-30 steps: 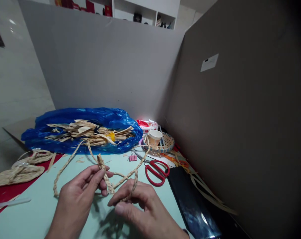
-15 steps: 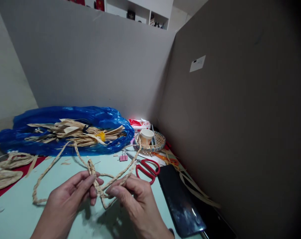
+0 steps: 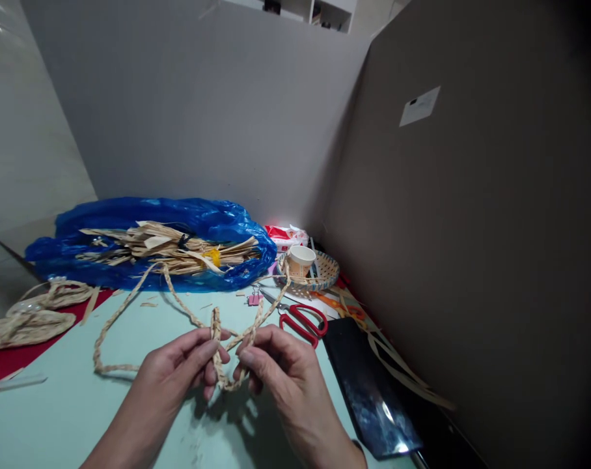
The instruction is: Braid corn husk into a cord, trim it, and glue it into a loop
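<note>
Since the earlier frame, the right side of the braided cord has swung upright, leaving a U-shaped bend between the hands. Left hand and right hand each pinch one side above the tabletop. Bending the braid seems the current step; the next move calls for keeping both sides aligned.

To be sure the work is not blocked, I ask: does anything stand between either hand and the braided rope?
Nothing visible does: the left hand and the right hand both pinch the braided rope. The scissors lie beyond the right hand, not in between.
</note>
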The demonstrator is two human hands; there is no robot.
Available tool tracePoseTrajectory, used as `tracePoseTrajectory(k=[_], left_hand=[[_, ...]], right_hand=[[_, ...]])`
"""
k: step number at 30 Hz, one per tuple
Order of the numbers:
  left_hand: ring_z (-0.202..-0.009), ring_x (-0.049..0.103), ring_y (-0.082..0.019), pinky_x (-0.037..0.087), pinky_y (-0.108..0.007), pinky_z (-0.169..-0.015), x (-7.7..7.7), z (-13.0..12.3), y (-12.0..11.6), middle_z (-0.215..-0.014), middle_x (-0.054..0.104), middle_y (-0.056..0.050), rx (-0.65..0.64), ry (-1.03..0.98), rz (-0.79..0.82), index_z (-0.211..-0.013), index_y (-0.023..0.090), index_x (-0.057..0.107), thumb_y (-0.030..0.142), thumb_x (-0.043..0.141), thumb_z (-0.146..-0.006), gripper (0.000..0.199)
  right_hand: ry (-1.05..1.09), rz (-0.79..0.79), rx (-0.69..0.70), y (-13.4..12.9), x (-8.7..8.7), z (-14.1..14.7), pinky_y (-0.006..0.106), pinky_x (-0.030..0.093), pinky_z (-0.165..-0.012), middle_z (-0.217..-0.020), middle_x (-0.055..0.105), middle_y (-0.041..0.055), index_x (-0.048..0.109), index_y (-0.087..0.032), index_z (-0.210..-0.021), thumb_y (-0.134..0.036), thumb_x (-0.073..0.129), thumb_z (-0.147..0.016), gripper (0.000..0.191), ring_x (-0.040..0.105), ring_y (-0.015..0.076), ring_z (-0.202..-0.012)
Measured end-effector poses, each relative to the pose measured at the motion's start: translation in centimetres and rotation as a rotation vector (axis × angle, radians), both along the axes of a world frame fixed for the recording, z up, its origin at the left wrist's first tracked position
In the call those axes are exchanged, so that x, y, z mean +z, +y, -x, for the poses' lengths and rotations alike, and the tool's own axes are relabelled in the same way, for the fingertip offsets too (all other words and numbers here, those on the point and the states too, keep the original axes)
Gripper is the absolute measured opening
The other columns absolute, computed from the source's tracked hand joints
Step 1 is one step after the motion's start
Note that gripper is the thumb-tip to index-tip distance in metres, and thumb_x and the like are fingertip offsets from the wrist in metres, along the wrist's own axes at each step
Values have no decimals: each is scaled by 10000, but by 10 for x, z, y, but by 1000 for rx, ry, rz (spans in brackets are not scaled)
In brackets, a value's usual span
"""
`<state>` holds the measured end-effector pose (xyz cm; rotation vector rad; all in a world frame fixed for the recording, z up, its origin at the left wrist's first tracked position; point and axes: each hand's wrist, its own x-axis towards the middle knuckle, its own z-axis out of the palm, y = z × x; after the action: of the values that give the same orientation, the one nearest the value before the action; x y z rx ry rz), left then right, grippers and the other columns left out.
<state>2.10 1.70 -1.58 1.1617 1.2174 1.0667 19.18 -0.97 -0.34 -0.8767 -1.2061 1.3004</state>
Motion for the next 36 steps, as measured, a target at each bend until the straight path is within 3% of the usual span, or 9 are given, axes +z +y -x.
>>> tracePoseTrajectory(k=[4,7,10,15,27,30,36], left_hand=[[-489,557,-142,428,-248,-522,-2,-1,0,-552,658,14,-70,18,18,-802,177,739,556,802,-683,402],[-492,561,-145,437,-255,-525,-1,-3,0,-592,694,-12,-102,25,35,-808,175,755,558,800,-678,406],[-496,556,-154,446,-267,-526,3,-6,-4,-588,691,-10,-123,28,48,-865,179,789,545,802,-675,413],[-478,553,-159,435,-268,-528,7,-6,-9,-522,647,-2,-165,53,70,-904,163,817,577,799,-656,483],[-507,483,-144,373,-253,-535,-10,-2,-13,-537,568,17,-278,68,87,-1117,148,775,683,726,-728,663],[-512,456,-134,346,-253,-538,-11,-2,-15,-580,580,7,-292,61,86,-1092,163,784,715,718,-717,671],[-518,425,-131,335,-257,-548,-7,-4,-15,-564,538,26,-295,72,48,-1007,172,792,731,704,-723,633]], right_hand=[[126,27,6,0,3,0,222,519,-550,-780,675,12,602,-185,-838,-481,686,-898,313,635,116,-570],[127,2,-56,2,4,1,232,554,-621,-804,693,17,590,-187,-843,-454,748,-865,311,673,130,-643],[99,-24,-68,4,4,0,227,540,-664,-779,683,6,615,-176,-842,-361,815,-818,273,654,126,-670],[21,-60,-58,5,1,-4,255,524,-699,-810,701,22,654,-164,-873,-270,719,-891,126,655,145,-715],[-74,-118,-122,7,-4,-11,243,500,-698,-817,656,-6,658,-191,-897,-210,688,-888,37,624,144,-743],[-43,-89,-90,8,-4,-11,260,516,-722,-882,667,7,669,-190,-987,-219,671,-904,88,645,152,-766],[-33,-97,-62,11,-4,-11,292,505,-774,-860,681,29,679,-169,-923,-191,676,-879,50,639,185,-822]])
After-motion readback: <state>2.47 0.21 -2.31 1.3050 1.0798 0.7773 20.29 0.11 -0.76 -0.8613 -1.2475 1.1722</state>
